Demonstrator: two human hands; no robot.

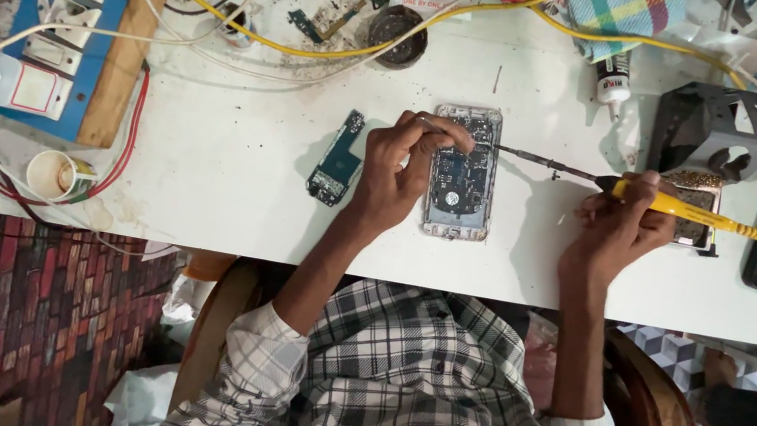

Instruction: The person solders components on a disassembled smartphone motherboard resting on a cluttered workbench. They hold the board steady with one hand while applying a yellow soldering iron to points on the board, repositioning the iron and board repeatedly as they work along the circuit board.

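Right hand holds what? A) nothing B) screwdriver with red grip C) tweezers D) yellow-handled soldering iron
D: the right hand grips a yellow-handled soldering iron, its tip pointing at the opened phone that the left hand steadies.

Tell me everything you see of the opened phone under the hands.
The opened smartphone with a pale metal frame lies flat, lengthwise, on the white table, back cover off, dark circuit board and a round part exposed. The left hand rests on its upper left edge. The yellow-handled soldering iron, held by the right hand, points its tip at its top.
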